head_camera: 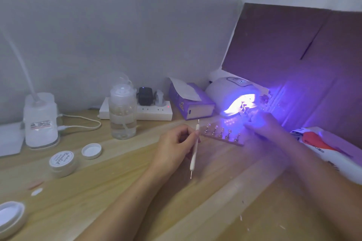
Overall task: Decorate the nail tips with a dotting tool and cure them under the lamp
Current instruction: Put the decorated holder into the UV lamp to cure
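My left hand [174, 145] is shut on a white dotting tool [195, 148], which it holds nearly upright, one metal tip toward the table. A wooden strip [223, 136] with several small metal nail stands lies just right of it. Behind the strip, the white curing lamp [233, 90] is lit, and violet light spills from its mouth. My right hand [262, 126] is blurred at the lamp's mouth. Its fingers pinch what looks like a nail tip [247, 110] on a stand in the glow.
A lidded gel pot [61, 160], a loose cap [91, 150], a pump bottle [122, 111], a power strip [154, 112] and a purple tissue box [190, 101] stand to the left and behind. Cardboard [293, 55] leans behind the lamp. A printed packet [329, 148] lies at right.
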Action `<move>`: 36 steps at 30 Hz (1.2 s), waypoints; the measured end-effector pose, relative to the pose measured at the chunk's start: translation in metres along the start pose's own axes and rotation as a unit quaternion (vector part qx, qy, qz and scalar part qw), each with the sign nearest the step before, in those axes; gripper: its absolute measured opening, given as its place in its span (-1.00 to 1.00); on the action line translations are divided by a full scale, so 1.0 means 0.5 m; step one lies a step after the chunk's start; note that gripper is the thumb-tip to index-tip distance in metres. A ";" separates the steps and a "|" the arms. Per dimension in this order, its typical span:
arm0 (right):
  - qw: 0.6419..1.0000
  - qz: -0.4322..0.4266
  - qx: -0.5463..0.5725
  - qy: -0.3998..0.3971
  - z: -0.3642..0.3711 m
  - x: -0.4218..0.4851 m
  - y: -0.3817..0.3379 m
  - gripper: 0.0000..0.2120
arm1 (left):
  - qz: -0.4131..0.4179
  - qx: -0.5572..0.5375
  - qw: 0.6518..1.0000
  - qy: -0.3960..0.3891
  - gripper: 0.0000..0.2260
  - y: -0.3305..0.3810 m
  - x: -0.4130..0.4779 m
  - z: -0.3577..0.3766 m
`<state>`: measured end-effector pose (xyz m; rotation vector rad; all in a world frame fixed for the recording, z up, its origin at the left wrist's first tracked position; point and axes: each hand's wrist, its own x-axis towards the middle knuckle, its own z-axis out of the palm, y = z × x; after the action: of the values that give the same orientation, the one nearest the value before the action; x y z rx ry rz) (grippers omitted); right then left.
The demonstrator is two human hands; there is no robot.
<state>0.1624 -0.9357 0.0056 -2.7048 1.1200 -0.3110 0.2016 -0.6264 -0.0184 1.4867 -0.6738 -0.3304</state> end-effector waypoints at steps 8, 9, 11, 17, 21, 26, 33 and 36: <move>0.998 0.048 0.051 0.002 -0.012 -0.037 0.016 -0.65 | 0.013 0.017 1.000 0.000 -0.78 0.008 -0.008 0.000; 0.997 0.052 0.063 0.003 -0.013 -0.034 0.014 -0.66 | 0.013 0.018 1.000 -0.003 -0.78 0.009 -0.009 0.000; 0.995 0.058 0.080 0.008 -0.011 -0.028 0.010 -0.70 | 0.010 0.016 1.000 -0.005 -0.77 0.011 -0.010 -0.001; 0.987 0.090 0.132 0.004 -0.005 -0.003 0.005 -0.71 | 0.013 0.008 1.000 -0.001 -0.76 0.014 -0.010 -0.002; 0.977 0.111 0.181 -0.030 -0.009 0.000 0.026 -0.62 | 0.011 0.008 1.000 -0.005 -0.76 0.013 -0.012 -0.003; 0.988 0.095 0.118 -0.019 -0.015 0.000 0.021 -0.63 | 0.009 0.005 1.000 -0.005 -0.78 0.013 -0.008 -0.002; 0.995 0.058 0.086 0.013 0.005 0.007 -0.021 -0.63 | 0.009 0.005 1.000 -0.010 -0.78 0.011 -0.008 -0.003; 0.992 0.072 0.091 0.042 0.013 0.012 -0.020 -0.62 | 0.009 0.008 1.000 -0.010 -0.77 0.011 -0.008 -0.003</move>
<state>0.1751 -0.9324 0.0027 -2.4576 1.2382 -0.4833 0.1983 -0.6222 -0.0137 1.4936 -0.7072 -0.3274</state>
